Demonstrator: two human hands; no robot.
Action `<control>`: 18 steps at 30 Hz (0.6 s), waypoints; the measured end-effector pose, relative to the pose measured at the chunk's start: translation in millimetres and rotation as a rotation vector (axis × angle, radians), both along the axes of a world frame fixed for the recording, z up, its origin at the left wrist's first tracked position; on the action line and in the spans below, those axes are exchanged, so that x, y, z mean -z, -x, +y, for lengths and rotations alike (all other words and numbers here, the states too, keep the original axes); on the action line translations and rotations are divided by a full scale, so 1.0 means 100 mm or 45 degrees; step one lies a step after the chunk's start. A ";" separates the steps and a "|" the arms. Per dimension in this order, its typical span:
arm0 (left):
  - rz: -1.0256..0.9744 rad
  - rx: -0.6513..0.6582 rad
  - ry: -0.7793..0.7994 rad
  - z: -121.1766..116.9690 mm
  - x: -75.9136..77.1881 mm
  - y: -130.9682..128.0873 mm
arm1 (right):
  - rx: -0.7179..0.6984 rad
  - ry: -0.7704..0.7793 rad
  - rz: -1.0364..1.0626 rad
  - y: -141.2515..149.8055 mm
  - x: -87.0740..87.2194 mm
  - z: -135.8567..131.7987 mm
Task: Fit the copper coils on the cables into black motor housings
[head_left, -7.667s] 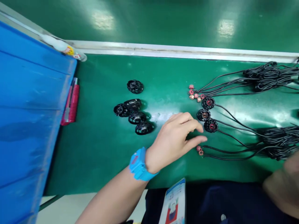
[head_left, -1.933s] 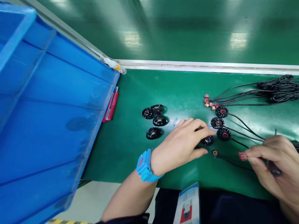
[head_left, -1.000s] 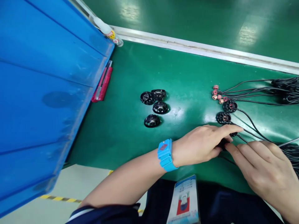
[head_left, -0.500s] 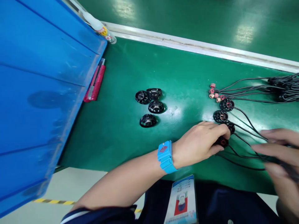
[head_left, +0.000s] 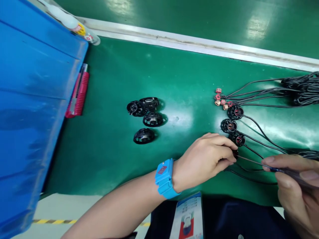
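Observation:
My left hand [head_left: 203,159], wearing a blue wrist strap [head_left: 165,178], has its fingers closed on a round black housing [head_left: 235,153]; most of that part is hidden behind them. In my right hand [head_left: 296,182] is a screwdriver [head_left: 254,161] with a thin shaft, its tip at the held housing. Just beyond my left fingers sit three similar corded housings, the nearest housing [head_left: 238,138] showing red windings inside. Black cords [head_left: 261,141] run from them to the right.
Several small red and copper-coloured wound cores [head_left: 221,99] lie farther back, wired to coiled black cables [head_left: 305,89]. Several loose black housings [head_left: 144,136] rest mid-table. At left are a blue bin [head_left: 37,109], a red utility knife [head_left: 81,94] and a glue bottle [head_left: 82,30].
My right hand has moved the screwdriver in from the right, and its tip now meets the housing in my left hand. The camera view has shifted slightly.

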State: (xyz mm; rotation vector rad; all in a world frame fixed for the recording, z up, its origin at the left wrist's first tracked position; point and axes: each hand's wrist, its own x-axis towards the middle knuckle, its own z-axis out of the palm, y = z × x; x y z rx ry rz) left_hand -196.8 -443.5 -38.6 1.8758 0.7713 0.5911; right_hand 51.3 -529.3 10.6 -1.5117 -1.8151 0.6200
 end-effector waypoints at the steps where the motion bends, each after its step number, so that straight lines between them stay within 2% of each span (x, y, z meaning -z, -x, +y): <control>1: 0.005 -0.002 0.005 0.00 0.00 0.00 | -0.037 0.004 -0.014 0.00 0.00 0.02; 6: 0.010 -0.008 0.018 0.01 -0.02 0.01 | -0.236 0.026 -0.118 -0.06 -0.01 0.04; 11: 0.016 0.004 0.033 0.03 -0.04 0.01 | -0.234 0.076 -0.126 -0.04 -0.04 0.03; 18: 0.053 -0.028 0.124 0.03 -0.05 -0.01 | -0.338 0.071 -0.109 0.08 -0.07 0.20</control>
